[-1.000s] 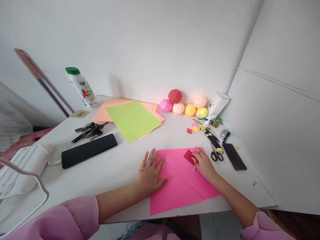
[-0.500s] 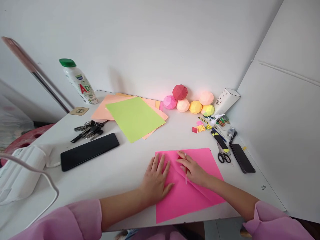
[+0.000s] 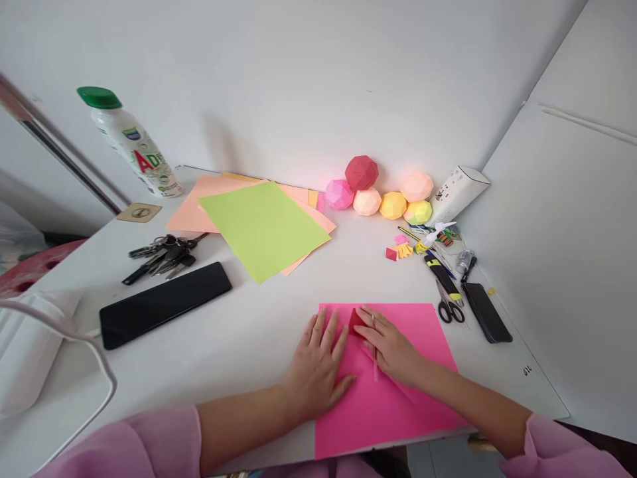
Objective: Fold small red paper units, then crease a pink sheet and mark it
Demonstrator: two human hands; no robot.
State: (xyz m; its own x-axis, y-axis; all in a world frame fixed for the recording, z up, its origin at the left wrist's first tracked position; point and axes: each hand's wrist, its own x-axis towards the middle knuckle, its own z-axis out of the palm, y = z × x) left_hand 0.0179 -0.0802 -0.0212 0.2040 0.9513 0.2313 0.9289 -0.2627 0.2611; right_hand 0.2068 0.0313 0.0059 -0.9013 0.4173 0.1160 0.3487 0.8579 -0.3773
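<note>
A bright pink paper sheet (image 3: pixel 378 418) lies at the table's front edge, with a shallow crease or ripple near its middle. My left hand (image 3: pixel 316 372) rests flat on its left side, fingers spread. On the upper part of the sheet, my right hand (image 3: pixel 393 348) has its fingers bent around a thin clear stick with a red core, which looks like a pen (image 3: pixel 375 365); its lower end sticks out below the palm. The right fingertips also touch a small dark red paper piece (image 3: pixel 354 321), partly hidden under them.
Green paper (image 3: pixel 263 229) overlaps peach sheets. Several faceted paper balls (image 3: pixel 361 174) stand by the wall. Scissors (image 3: pixel 450 311), a cutter (image 3: pixel 442 279) and a black phone-like object (image 3: pixel 486 313) lie right. Keys (image 3: pixel 166 255), a phone (image 3: pixel 166 302) and a bottle (image 3: pixel 137 156) are left.
The view has shifted slightly. My right fingers now lie lower on the dark red piece, so more of it shows. My left hand stays flat on the pink sheet.
</note>
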